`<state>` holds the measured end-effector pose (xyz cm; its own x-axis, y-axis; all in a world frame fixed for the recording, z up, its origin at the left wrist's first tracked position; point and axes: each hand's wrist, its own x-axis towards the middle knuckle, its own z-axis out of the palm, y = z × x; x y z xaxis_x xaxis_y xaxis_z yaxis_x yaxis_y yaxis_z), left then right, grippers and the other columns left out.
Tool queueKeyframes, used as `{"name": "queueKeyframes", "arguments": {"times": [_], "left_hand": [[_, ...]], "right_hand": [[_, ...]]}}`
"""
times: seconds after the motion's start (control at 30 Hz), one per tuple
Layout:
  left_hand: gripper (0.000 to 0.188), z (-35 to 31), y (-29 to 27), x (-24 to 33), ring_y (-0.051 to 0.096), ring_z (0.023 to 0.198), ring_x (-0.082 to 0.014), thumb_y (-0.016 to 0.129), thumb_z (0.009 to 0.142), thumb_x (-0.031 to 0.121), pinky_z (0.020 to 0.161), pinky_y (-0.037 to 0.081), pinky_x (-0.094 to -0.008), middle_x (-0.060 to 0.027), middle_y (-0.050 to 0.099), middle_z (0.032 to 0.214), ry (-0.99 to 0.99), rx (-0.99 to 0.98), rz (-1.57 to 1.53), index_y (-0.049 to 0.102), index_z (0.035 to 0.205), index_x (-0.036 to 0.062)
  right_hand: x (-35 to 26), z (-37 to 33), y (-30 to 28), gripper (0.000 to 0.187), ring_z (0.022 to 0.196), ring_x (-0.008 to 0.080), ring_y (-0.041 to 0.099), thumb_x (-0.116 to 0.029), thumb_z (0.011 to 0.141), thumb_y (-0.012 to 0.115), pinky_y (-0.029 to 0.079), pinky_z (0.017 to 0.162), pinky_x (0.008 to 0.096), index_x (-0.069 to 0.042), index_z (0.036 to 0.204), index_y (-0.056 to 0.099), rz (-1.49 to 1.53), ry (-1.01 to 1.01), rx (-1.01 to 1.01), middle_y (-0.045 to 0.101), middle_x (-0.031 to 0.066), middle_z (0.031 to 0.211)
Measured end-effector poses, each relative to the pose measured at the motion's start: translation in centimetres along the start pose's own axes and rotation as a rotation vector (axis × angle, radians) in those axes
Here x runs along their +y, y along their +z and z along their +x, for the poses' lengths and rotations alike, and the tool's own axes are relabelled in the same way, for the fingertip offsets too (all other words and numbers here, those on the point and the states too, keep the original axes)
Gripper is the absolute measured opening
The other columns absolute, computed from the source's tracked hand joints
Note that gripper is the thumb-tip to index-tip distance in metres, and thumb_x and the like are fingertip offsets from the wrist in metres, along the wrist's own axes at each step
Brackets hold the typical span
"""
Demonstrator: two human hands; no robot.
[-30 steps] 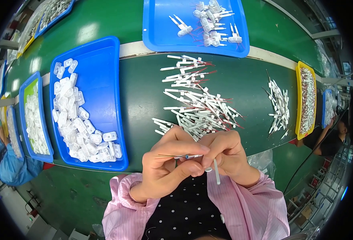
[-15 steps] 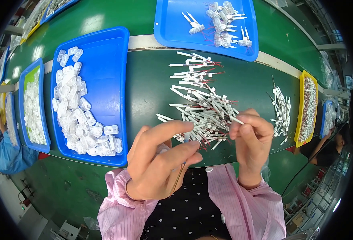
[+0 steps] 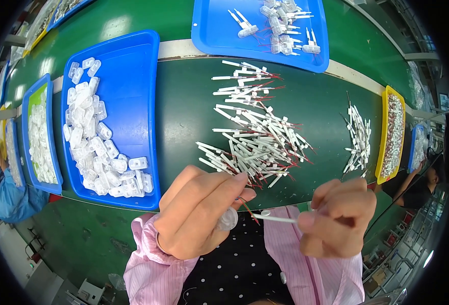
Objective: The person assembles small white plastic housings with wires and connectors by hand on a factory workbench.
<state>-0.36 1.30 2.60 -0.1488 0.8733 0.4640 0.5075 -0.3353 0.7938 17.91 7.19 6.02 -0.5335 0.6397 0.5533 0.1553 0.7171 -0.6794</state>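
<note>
My left hand (image 3: 196, 216) is closed, its fingertips pinched together, in front of the pile on the table. A clear plastic housing (image 3: 228, 219) is held against its fingers, partly hidden by them. Thin red and dark wires (image 3: 248, 207) come out at its fingertips. Right of it, my right hand (image 3: 340, 217) is closed on one end of a slim white tube (image 3: 275, 219). The tube points left, its far end meeting the wires near my left fingers; whether they are joined I cannot tell. Beyond both hands lies a pile of white tubes with red wires (image 3: 255, 147).
A blue tray (image 3: 133, 101) with many clear housings stands at left. Another blue tray (image 3: 209, 43) at the back holds wired housings. A smaller pile of white pieces (image 3: 358, 140) lies at right, beside a yellow tray (image 3: 387, 175). Co-workers sit at both sides.
My right hand has moved right and toward me, and the white tube now shows at length. My left hand has turned and moved slightly nearer, its fingers closing together; the housing now shows below them.
</note>
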Motion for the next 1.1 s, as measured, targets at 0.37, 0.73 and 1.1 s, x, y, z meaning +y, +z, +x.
{"name": "queueKeyframes", "arguments": {"times": [0.37,0.73,1.1], "left_hand": [[0.051,0.0,-0.4,0.6,0.05,0.059,-0.0178,0.068,0.049,-0.017,0.048,0.035,-0.026,-0.0092,0.058,0.079,0.052,-0.02,0.126,0.062,0.098,-0.0024],[0.045,-0.1,-0.3,0.2,0.054,0.06,-0.0177,0.068,0.047,-0.006,0.046,0.043,-0.0228,-0.0127,0.062,0.078,0.159,-0.024,0.196,0.064,0.092,-0.0092],[0.037,0.0,0.2,-0.4,0.052,0.058,-0.0182,0.071,0.055,-0.007,0.045,0.041,-0.0244,-0.0126,0.059,0.078,0.142,-0.07,0.102,0.063,0.092,-0.0098]], "right_hand": [[-2.1,0.5,0.9,0.042,0.07,0.0179,0.04,0.006,0.048,0.07,0.04,0.046,0.0258,-0.007,0.087,0.066,-0.222,-0.003,-0.079,0.04,0.0055,0.082],[-2.4,1.2,1.0,0.035,0.07,0.018,0.039,0.006,0.051,0.074,0.038,0.046,0.0261,-0.006,0.083,0.067,-0.294,0.032,-0.121,0.041,0.0046,0.081],[0.3,2.5,1.2,0.026,0.054,0.0167,0.043,-0.016,0.059,0.078,0.032,0.045,0.0263,-0.001,0.074,0.062,-0.157,0.062,-0.084,0.046,0.0058,0.069]]}}
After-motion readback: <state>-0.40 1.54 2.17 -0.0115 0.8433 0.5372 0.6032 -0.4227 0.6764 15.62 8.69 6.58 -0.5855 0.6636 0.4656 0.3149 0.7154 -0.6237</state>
